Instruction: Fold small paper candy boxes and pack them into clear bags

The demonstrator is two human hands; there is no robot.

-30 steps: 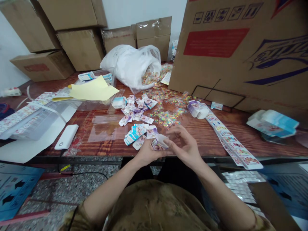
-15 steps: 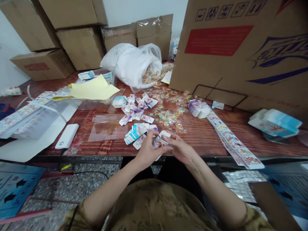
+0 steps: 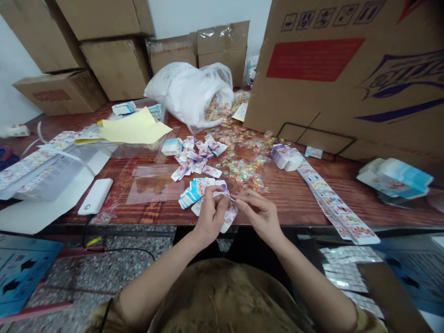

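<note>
My left hand (image 3: 210, 215) and my right hand (image 3: 259, 212) meet over the near edge of the wooden table (image 3: 298, 199). Between them they pinch a small printed packet box (image 3: 229, 213), white with purple and pink print. Both hands have their fingers closed on it. Just beyond my left hand lies a fanned stack of blue and white flat packets (image 3: 194, 192). Further back, small purple packets (image 3: 197, 157) lie scattered, with a spread of tiny multicoloured pieces (image 3: 243, 166) to their right.
A white plastic bag (image 3: 190, 92) spills coloured pieces at the back. Cardboard boxes (image 3: 118, 69) stand behind, and a big carton (image 3: 354, 78) leans at right. A printed strip (image 3: 333, 203), a white power bank (image 3: 95, 196), clear bags (image 3: 152, 185) and yellow paper (image 3: 133, 127) lie around.
My hands have drawn closer together and a little nearer to me. The small packet box, first held open in front of my left hand, is now pinched between both hands.
</note>
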